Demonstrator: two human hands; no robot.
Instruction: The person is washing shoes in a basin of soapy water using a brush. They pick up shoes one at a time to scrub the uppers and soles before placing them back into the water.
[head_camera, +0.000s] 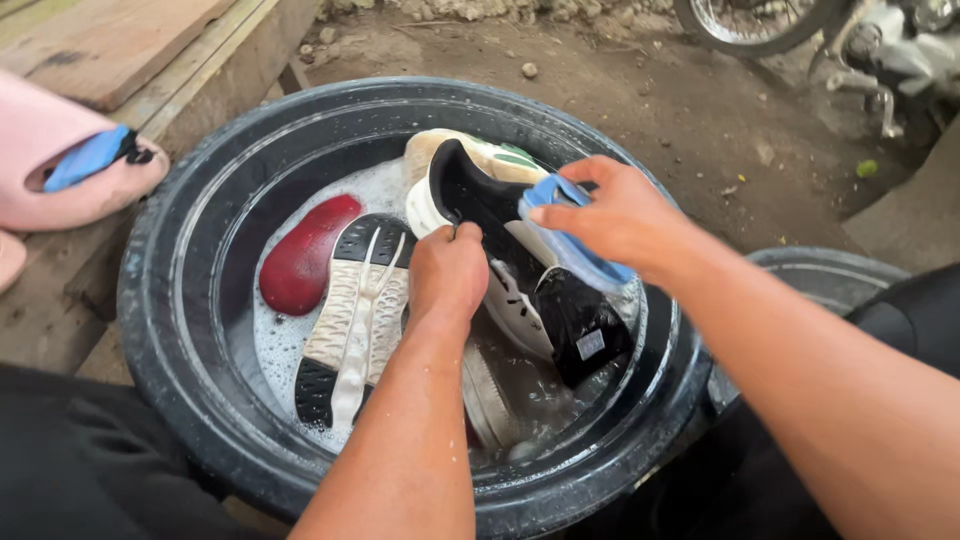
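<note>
Wheel (755, 25) at 1 o'clock is cut by top edge; brush (572, 243) is mostly covered by right hand (625, 215).

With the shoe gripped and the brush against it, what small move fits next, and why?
Probably a short scrubbing stroke along the shoe's side. The left hand grips the black-and-white sneaker at its collar, steadying it over the soapy black basin, and the right hand presses the blue brush against its upper.

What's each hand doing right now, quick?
Left hand: closed, gripping the shoe at its collar.
Right hand: closed on a blue brush, against the shoe.
</note>
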